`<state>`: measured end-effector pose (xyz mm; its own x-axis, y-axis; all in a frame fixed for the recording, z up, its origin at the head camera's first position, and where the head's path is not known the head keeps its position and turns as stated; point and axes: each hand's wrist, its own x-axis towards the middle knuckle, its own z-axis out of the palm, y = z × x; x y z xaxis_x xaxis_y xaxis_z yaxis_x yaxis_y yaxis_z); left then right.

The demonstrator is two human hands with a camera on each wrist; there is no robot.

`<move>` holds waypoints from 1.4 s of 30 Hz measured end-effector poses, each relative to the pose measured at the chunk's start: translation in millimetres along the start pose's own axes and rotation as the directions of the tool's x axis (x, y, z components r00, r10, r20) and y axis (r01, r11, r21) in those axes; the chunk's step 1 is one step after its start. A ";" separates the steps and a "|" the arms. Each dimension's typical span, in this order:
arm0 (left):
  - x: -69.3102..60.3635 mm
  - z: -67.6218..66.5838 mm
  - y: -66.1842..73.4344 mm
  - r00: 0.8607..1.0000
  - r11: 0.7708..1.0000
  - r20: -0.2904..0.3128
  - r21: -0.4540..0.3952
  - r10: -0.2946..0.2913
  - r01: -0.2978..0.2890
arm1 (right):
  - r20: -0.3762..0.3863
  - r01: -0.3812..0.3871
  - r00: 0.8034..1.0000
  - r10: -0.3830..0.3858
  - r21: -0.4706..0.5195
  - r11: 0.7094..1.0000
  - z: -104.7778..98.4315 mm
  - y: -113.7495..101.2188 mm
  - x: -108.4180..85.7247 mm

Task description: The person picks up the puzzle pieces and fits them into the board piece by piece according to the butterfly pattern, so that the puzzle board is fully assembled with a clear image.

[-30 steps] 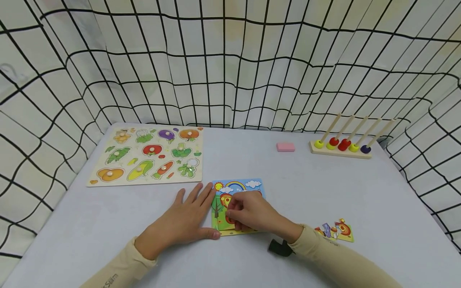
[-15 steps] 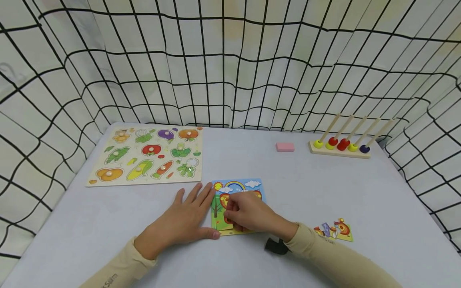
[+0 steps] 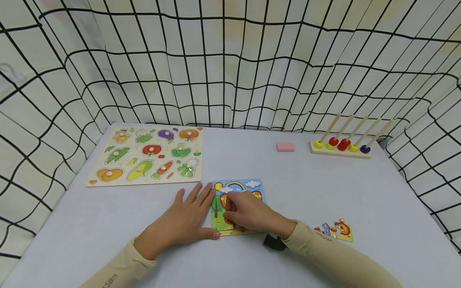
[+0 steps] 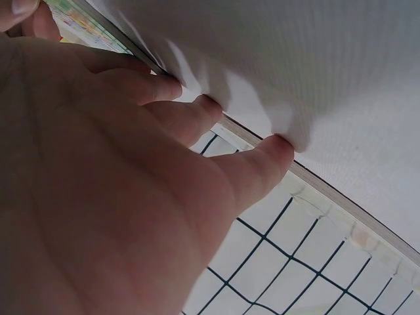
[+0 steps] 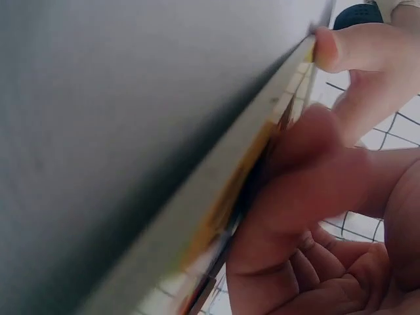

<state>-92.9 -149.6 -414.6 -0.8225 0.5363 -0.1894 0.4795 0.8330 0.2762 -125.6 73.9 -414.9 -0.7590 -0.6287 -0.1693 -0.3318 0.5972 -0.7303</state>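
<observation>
A small picture puzzle board (image 3: 253, 185) with a sun, a rainbow and clouds lies on the table. My left hand (image 3: 181, 222) rests flat at its left edge, fingers spread and thumb on the lower left corner; the left wrist view shows these fingertips touching the white surface. Over the middle of the board my right hand (image 3: 248, 212) has curled fingers, and it pinches a puzzle piece (image 3: 228, 220) with orange on it. That hand covers much of the board and most of the piece. Close up, the right wrist view shows curled fingers (image 5: 308, 184) against the board.
Loose puzzle pieces (image 3: 340, 231) lie beside the right sleeve. A vegetable peg puzzle (image 3: 169, 156) occupies the back left. Farther back are a pink block (image 3: 285, 147) and a bead rack (image 3: 340, 153) with upright pegs. Black netting (image 3: 223, 56) surrounds the table.
My right hand and forearm have shifted slightly left over the board. The left hand stays in place.
</observation>
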 end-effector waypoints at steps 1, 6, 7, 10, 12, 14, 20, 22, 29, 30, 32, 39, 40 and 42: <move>0.0 -0.1 0.2 1.000 1.000 -0.001 0.001 0.001 -0.001 | 0.004 0.001 1.000 -0.001 -0.004 1.000 0.1 0.0 0.3; 0.3 -0.4 0.4 1.000 1.000 0.000 0.002 0.004 -0.004 | 0.023 0.000 1.000 0.000 -0.022 1.000 -0.1 -0.7 1.9; 0.4 -0.5 0.4 1.000 1.000 0.002 0.000 0.002 -0.002 | 0.028 0.000 1.000 0.001 -0.024 1.000 -0.3 -0.6 1.9; 0.7 -0.5 0.2 1.000 1.000 0.008 -0.004 -0.002 0.002 | 0.037 0.012 0.999 -0.011 -0.024 1.000 -2.1 -0.4 0.6; 0.8 -0.4 0.1 1.000 1.000 0.012 -0.006 -0.005 0.005 | 0.047 0.024 0.999 -0.023 -0.020 1.000 -3.5 0.0 -0.8; 0.9 0.1 -0.1 1.000 1.000 0.013 -0.004 -0.007 0.007 | 0.056 0.039 0.998 -0.038 -0.021 0.999 -5.1 0.0 -2.4; 1.7 1.3 -0.4 1.000 1.000 0.021 -0.007 -0.017 0.017 | 0.052 0.077 0.996 -0.077 0.002 0.997 -9.7 2.7 -11.3; 1.9 1.2 -0.4 1.000 1.000 0.020 -0.007 -0.018 0.019 | 0.048 0.086 0.995 -0.087 0.023 0.996 -12.0 4.9 -16.7; 1.5 0.2 -0.4 1.000 1.000 0.012 -0.006 -0.018 0.018 | 0.023 0.130 0.991 -0.132 0.084 0.988 -23.9 17.3 -40.0; 1.4 0.2 -0.6 1.000 1.000 0.012 -0.003 -0.017 0.017 | 0.018 0.132 0.991 -0.134 0.091 0.987 -26.1 19.2 -43.5; 1.5 0.5 -0.8 1.000 1.000 0.009 0.000 -0.016 0.016 | 0.001 0.129 0.992 -0.129 0.089 0.988 -30.7 23.4 -51.0; 2.3 1.5 -0.9 1.000 1.000 0.012 -0.001 -0.017 0.017 | -0.052 0.095 0.994 -0.091 0.062 0.994 -49.5 35.5 -80.8; 2.4 1.6 -0.9 1.000 1.000 0.013 -0.002 -0.018 0.018 | -0.064 0.087 0.994 -0.084 0.055 0.995 -52.2 37.5 -84.9; 2.6 1.8 -0.9 1.000 1.000 0.014 -0.002 -0.019 0.019 | -0.087 0.066 0.994 -0.062 0.038 0.997 -58.0 41.8 -93.7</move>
<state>-94.9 -148.7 -417.0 -0.8273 0.5219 -0.2079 0.4629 0.8430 0.2740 -100.9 186.7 -391.2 -0.7824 -0.6193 -0.0654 -0.3595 0.5349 -0.7646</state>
